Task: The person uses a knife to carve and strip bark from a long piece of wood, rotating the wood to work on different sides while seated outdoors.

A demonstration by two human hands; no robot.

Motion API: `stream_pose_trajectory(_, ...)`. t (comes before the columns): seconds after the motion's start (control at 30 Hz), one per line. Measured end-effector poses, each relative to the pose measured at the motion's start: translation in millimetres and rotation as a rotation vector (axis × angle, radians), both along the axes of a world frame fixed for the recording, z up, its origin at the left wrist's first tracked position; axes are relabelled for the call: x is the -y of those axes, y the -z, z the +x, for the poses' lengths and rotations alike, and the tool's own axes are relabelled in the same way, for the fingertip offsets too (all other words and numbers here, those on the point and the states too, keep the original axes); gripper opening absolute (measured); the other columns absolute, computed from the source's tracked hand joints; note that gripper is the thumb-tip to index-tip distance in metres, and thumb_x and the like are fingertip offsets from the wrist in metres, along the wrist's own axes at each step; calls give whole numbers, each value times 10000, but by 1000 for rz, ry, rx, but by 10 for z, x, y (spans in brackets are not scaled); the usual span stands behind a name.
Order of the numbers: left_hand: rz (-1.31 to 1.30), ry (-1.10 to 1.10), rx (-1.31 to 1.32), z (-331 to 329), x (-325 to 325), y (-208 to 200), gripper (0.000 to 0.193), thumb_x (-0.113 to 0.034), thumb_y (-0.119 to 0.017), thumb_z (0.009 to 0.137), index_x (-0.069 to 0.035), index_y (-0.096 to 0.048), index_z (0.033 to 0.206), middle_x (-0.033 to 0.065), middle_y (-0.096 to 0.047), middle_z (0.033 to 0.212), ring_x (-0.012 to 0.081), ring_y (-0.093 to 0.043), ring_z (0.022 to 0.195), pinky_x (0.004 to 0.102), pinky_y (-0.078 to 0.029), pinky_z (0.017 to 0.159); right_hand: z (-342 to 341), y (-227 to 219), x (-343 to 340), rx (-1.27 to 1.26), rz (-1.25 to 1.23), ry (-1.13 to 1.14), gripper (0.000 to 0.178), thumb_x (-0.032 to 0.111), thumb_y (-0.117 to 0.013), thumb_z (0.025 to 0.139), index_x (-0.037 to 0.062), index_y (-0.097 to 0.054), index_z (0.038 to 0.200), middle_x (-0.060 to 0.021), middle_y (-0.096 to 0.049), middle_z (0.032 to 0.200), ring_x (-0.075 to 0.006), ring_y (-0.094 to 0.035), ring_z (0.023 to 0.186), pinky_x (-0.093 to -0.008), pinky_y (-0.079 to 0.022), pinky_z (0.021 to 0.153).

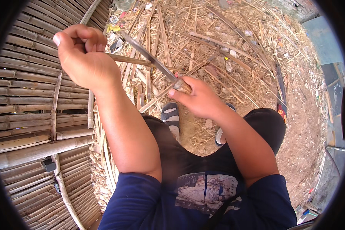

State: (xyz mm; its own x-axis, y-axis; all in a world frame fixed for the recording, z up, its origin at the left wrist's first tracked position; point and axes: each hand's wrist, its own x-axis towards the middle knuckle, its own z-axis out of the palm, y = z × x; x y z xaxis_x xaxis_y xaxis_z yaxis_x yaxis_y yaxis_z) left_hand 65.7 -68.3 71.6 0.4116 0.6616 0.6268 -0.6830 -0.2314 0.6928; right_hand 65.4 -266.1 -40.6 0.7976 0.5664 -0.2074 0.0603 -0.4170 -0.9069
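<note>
My left hand (89,63) is raised at the upper left, its fingers curled round a thin bamboo strip (128,59). From that fist the strip points right, toward the knife. My right hand (199,99), near the middle, grips the wooden handle (184,86) of a knife. Its long, narrow metal blade (151,57) slants up and to the left and crosses the strip in the picture. Whether blade and strip touch, I cannot tell. The strip's end inside my left fist is hidden.
A wall of horizontal bamboo slats (30,86) rises along the left. Long split bamboo pieces (230,53), shavings and bits of litter cover the ground ahead. Below my hands are my sandalled feet (170,115) and bent knees. Bluish-grey panels (322,40) stand at the far right.
</note>
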Motion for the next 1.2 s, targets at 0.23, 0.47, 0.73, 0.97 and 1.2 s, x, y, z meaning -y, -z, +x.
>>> stream_pose_trajectory(0.23,-44,-174,-22,50,24,-26,519,-387,-307,1058,-25,-509,746,19,-356,546,130,-334,507,283,-279,492,-112,-209,129,269,213,216,438,342,-711,909,-13,-597,1137,-146,-645,738,-289,-638,630,-407,-479,599)
stream_pose_trajectory(0.47,536,-652,-68,154,-312,165,513,-406,-325,1049,-38,-469,722,23,-360,547,140,-327,509,290,-314,502,-270,173,-78,294,-12,73,367,300,-676,921,-15,-558,1068,-205,-672,803,-398,-669,713,-480,-511,654)
stream_pose_trajectory(0.73,-1,-170,-22,28,63,-21,420,-314,-261,1073,-79,-378,744,34,-361,623,152,-318,548,312,-306,522,-87,342,71,165,-24,159,425,247,-718,895,24,-567,1223,-134,-661,888,-266,-661,778,-403,-512,707)
stream_pose_trajectory(0.97,-22,-182,8,61,39,-19,412,-308,-264,1067,-78,-386,747,32,-368,622,150,-323,546,309,-307,523,-80,-351,45,177,508,279,347,169,-705,885,13,-558,1158,-146,-659,874,-253,-660,804,-389,-519,732)
stream_pose_trajectory(1.2,-82,-241,1,27,17,8,478,-385,-331,1044,-68,-414,697,30,-360,562,133,-314,498,295,-293,479,-252,235,-196,244,-38,-15,316,199,-659,886,3,-524,1093,-271,-659,822,-476,-658,819,-531,-517,696)
